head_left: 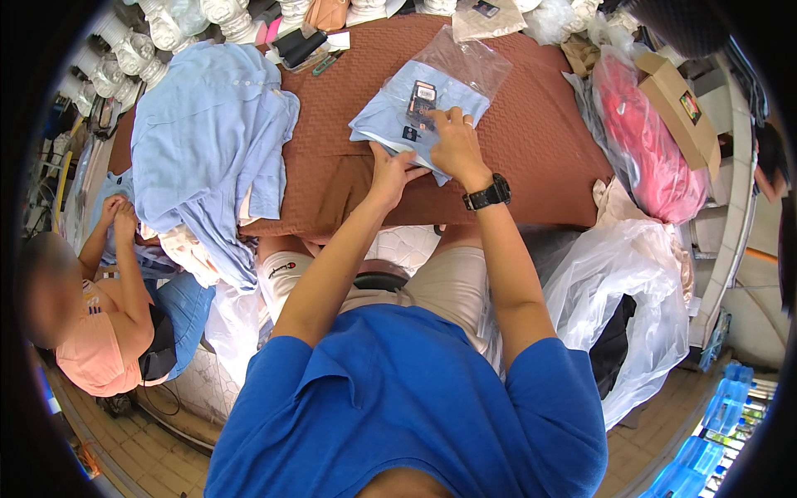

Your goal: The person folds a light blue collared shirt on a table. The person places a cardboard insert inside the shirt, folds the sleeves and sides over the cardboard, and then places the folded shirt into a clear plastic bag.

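Note:
A folded light blue shirt (383, 114) lies on the brown cloth-covered table in front of me, its far part inside a clear plastic bag (477, 62). A dark hang tag (422, 98) sits on the shirt's front, with a small black label (410, 133) below it. My left hand (388, 176) grips the shirt's near edge between thumb and fingers. Over the shirt's right side, my right hand (458, 151) has its fingers bent down beside the tag; what the fingertips pinch, if anything, is hidden. A black watch (488, 193) is on the right wrist.
A pile of light blue shirts (207, 133) covers the table's left end. Along the back lie a black case (299, 48) and white ornate pieces (133, 48). At right are a bagged red bundle (639, 133), a cardboard box (681, 112) and a large clear bag (631, 266). Another person (116, 324) sits left.

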Action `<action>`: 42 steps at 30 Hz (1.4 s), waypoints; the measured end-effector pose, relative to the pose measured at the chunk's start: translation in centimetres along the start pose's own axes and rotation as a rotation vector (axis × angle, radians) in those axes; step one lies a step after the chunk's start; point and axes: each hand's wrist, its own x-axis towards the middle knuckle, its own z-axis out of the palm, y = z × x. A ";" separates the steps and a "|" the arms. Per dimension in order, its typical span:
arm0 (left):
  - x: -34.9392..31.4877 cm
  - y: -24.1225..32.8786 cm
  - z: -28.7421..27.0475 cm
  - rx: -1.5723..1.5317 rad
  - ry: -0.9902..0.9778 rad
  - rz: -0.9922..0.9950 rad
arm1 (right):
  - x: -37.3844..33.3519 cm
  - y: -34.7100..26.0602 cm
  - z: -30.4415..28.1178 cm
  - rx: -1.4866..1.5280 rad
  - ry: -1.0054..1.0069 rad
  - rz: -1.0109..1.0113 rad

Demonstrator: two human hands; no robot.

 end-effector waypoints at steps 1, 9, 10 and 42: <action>-0.1 0.3 0.3 -0.064 0.003 -0.048 | -0.2 0.4 0.4 -0.010 0.038 -0.023; 0.8 -1.4 0.8 0.218 0.223 0.059 | -0.1 1.6 3.0 -0.025 0.229 -0.146; 0.9 -1.4 0.7 0.216 0.230 0.060 | -0.1 1.8 3.0 -0.015 0.242 -0.150; 3.1 -4.5 -0.9 0.010 -0.039 0.165 | -3.4 -4.6 -0.6 -0.011 0.267 -0.265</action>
